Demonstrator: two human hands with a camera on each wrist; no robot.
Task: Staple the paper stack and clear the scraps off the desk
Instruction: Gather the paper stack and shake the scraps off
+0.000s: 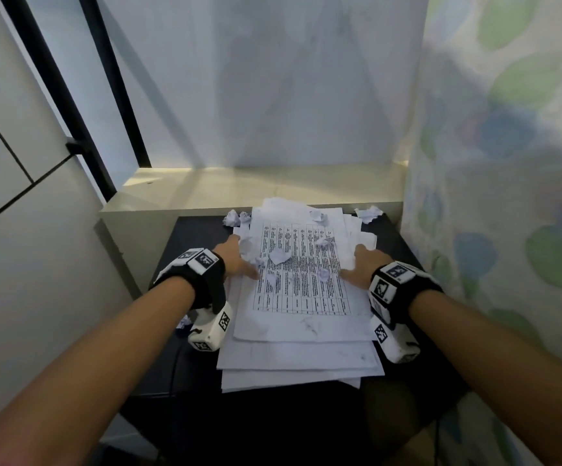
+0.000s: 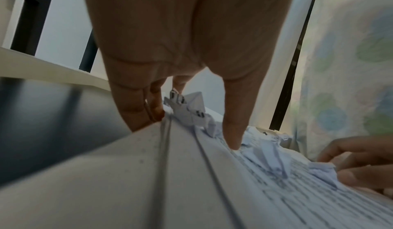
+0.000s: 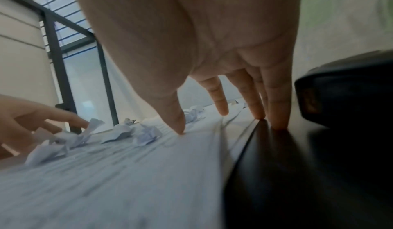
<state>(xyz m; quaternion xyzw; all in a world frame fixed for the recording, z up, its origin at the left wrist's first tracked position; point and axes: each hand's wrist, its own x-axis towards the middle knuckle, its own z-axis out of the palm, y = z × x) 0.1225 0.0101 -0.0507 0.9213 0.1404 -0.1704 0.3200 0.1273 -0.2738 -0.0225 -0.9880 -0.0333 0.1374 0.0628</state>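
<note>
Lying askew on the dark worktop, the paper stack is seen w/ its near sheets fanned out past one another. A printed table covers the top sheet, and crumpled scraps are scattered over it; more scraps sit at the far edge by a pale ledge. A floral curtain hangs to the rt. In the right wrist view a dark object, blurred, is beside the stack. The left hand is laid at the stack's left edge, thumb on the top sheet, fingers straight down at the edge. The right hand is set likewise at the rt edge: thumb on paper, fingers straight, tips on the worktop. Nothing is grasped by either.
</note>
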